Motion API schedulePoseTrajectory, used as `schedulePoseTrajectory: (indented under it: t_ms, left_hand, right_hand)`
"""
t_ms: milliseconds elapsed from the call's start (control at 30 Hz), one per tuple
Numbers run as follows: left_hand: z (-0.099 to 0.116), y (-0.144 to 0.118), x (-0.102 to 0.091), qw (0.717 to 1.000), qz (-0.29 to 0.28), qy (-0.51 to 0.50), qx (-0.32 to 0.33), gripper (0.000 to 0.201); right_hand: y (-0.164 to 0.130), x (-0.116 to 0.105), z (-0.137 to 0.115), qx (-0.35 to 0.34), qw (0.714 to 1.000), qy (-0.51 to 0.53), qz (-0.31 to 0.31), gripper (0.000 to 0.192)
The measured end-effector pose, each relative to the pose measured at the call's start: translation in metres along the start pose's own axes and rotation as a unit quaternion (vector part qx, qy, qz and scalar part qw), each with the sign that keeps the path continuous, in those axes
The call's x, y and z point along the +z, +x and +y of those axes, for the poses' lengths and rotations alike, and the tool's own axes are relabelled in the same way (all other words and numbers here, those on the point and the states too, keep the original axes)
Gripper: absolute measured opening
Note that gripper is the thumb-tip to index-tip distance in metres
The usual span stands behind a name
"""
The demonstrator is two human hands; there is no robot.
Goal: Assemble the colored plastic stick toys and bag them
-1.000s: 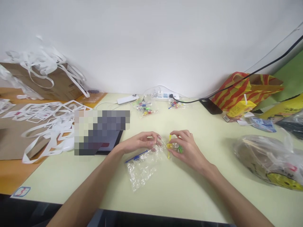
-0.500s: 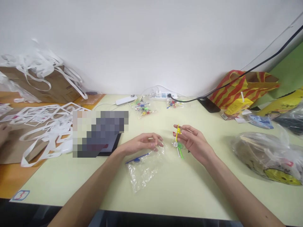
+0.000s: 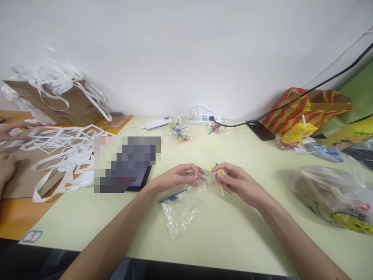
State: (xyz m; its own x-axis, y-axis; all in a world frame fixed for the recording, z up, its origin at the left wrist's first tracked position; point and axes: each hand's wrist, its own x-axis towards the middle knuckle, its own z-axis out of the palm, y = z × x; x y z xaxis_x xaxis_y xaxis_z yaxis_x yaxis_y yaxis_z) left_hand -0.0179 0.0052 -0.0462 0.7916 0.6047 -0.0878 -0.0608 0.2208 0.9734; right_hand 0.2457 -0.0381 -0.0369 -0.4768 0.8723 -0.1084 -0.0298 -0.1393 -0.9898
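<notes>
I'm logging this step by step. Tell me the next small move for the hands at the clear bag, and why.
Probably slide the small coloured sticks pinched in the right hand into the mouth of the clear plastic bag. The left hand grips the bag's top edge on the table, and the sticks sit just right of that opening, so only a short move leftward seems needed.

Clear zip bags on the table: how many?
3: one under the left hand at, two filled ones by the power strip at and. More may be hidden.
</notes>
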Motion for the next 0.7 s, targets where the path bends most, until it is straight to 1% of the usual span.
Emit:
schedulePoseTrajectory:
  t_ms: [133, 267, 400, 567, 700]
  left_hand:
    - [-0.0004, 0.0003, 0.0007, 1.0, 0.002, -0.007, 0.004, 0.018]
    - [-0.0014, 0.0009, 0.0003, 1.0, 0.001, -0.006, 0.01, 0.016]
    - [-0.0019, 0.0006, -0.0012, 1.0, 0.004, 0.001, 0.005, 0.016]
    - [-0.0004, -0.0003, -0.0015, 1.0, -0.01, 0.012, 0.004, 0.015]
    - [0.0014, -0.0005, -0.0002, 1.0, -0.008, 0.02, -0.001, 0.017]
  right_hand:
    - [-0.0029, 0.0012, -0.0001, 0.006, 0.998, -0.06, -0.019, 0.036]
    - [-0.0038, 0.0014, 0.0003, 0.004, 0.996, -0.09, -0.027, 0.023]
    - [-0.0004, 0.0008, 0.0037, 0.0, 0.993, -0.118, -0.02, 0.02]
    - [0.0005, -0.0017, 0.0046, 0.014, 0.99, -0.143, -0.004, 0.026]
    - [-0.0037, -0.0024, -0.0017, -0.013, 0.979, -0.199, -0.039, 0.026]
